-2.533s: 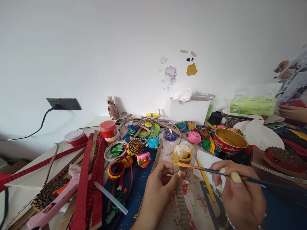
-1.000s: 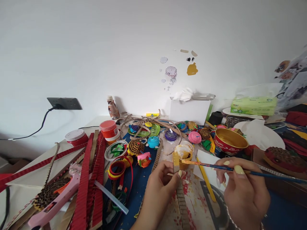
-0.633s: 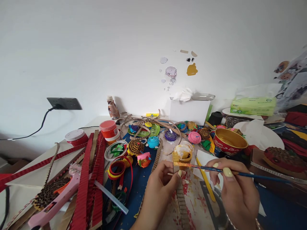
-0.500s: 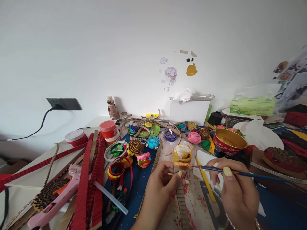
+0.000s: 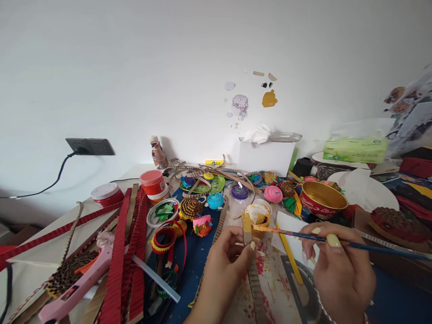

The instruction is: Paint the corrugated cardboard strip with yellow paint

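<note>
My left hand is closed on a long strip of corrugated cardboard, near its upper end. That end is coated in yellow-ochre paint, while the length below my fingers is bare brown. In my right hand is a paintbrush, held like a pen and pointing left. Its orange-yellow tip sits just right of the painted end, slightly apart from it. Directly behind the tip stands a small paint tub with yellow and white paint in it. A yellow stick lies on white paper between my hands.
Red corrugated strips and a pink glue gun lie at left. Coiled paper pieces, including a pink one, spread across the middle. A red-and-gold bowl stands at right, with a green tissue pack behind.
My right hand has moved right with the paintbrush, drawing its tip off the strip's yellow end. My left hand stays in place, and the strip's painted end now shows more upright.
</note>
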The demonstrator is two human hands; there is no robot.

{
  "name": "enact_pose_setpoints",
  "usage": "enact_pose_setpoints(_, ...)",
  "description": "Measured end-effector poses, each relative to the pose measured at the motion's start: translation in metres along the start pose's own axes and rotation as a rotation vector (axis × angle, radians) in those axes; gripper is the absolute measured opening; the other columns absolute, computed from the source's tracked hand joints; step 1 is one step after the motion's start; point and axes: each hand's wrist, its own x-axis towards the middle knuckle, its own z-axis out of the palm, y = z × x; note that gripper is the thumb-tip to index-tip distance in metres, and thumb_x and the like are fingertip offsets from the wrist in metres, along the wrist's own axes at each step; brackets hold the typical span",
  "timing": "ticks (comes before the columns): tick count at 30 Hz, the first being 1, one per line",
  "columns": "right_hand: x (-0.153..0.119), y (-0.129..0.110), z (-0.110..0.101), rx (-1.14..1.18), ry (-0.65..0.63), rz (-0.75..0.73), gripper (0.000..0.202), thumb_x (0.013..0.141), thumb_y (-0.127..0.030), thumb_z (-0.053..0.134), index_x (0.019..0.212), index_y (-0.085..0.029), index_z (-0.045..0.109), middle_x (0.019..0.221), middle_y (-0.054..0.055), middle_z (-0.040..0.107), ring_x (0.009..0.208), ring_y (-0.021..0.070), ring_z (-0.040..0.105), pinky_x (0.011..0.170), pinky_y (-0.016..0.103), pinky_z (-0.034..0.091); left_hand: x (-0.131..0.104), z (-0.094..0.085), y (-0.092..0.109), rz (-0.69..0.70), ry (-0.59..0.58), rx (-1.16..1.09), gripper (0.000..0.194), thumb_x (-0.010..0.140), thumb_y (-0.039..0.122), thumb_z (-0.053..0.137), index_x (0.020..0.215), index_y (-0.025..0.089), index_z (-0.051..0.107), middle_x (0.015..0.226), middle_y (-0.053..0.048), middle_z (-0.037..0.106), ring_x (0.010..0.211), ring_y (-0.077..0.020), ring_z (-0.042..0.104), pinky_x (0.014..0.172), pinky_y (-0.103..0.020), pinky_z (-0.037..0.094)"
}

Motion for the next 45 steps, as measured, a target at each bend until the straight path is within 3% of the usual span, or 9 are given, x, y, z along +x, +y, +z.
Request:
enact_pose_setpoints(11, -0.003, 0.003, -0.005, -0.064, -0.192, -0.058, 0.017, 0.089, -0.017, 0.042, 0.092, -0.020, 0.058, 0.083, 0.004, 0.060, 0.051, 0.0102, 0.051, 0.051, 0.029, 0.044, 0.000, 0.001, -0.008, 0.022, 0.003, -0.001, 0.020, 0.071, 0.028, 0.069, 0.078, 0.019, 0.053, 0.078, -0.001, 0.070, 0.067, -0.0151, 0.066, 0.062, -0.024, 0.045)
enact_pose_setpoints(19, -0.003, 0.004, -0.002, -0.034, -0.020, -0.069, 0.014, 0.087, -0.015, 0.044, 0.086, -0.019, 0.057, 0.076, 0.001, 0.058, 0.047, 0.0095, 0.047, 0.048, 0.028, 0.040, 0.001, 0.002, 0.000, -0.004, 0.000, -0.001, 0.017, 0.069, 0.023, 0.070, 0.076, 0.019, 0.055, 0.075, 0.001, 0.066, 0.065, -0.0127, 0.063, 0.059, -0.021, 0.042)
enact_pose_setpoints(27, -0.006, 0.004, -0.006, -0.075, -0.167, -0.055, 0.016, 0.088, -0.016, 0.044, 0.092, -0.019, 0.059, 0.081, 0.004, 0.062, 0.055, 0.0123, 0.052, 0.053, 0.031, 0.043, 0.000, 0.004, -0.001, 0.004, 0.043, -0.004, 0.016, 0.067, 0.021, 0.070, 0.074, 0.019, 0.056, 0.072, 0.002, 0.066, 0.061, -0.0113, 0.060, 0.059, -0.021, 0.042)
enact_pose_setpoints(33, -0.006, 0.006, -0.003, -0.032, -0.025, -0.084, 0.015, 0.086, -0.015, 0.045, 0.086, -0.020, 0.060, 0.077, 0.002, 0.060, 0.047, 0.0098, 0.049, 0.047, 0.028, 0.039, 0.000, 0.004, -0.002, 0.005, 0.040, -0.006, 0.016, 0.066, 0.020, 0.070, 0.073, 0.019, 0.056, 0.070, 0.003, 0.064, 0.060, -0.0108, 0.061, 0.055, -0.020, 0.041)
enact_pose_setpoints(45, -0.005, 0.005, -0.004, -0.037, -0.161, -0.098, 0.017, 0.087, -0.015, 0.044, 0.090, -0.021, 0.059, 0.080, 0.005, 0.062, 0.067, 0.0171, 0.059, 0.052, 0.030, 0.044, 0.001, 0.002, 0.001, 0.005, 0.012, 0.009, 0.013, 0.070, 0.017, 0.067, 0.077, 0.018, 0.057, 0.072, 0.004, 0.060, 0.060, -0.0084, 0.056, 0.056, -0.019, 0.039)
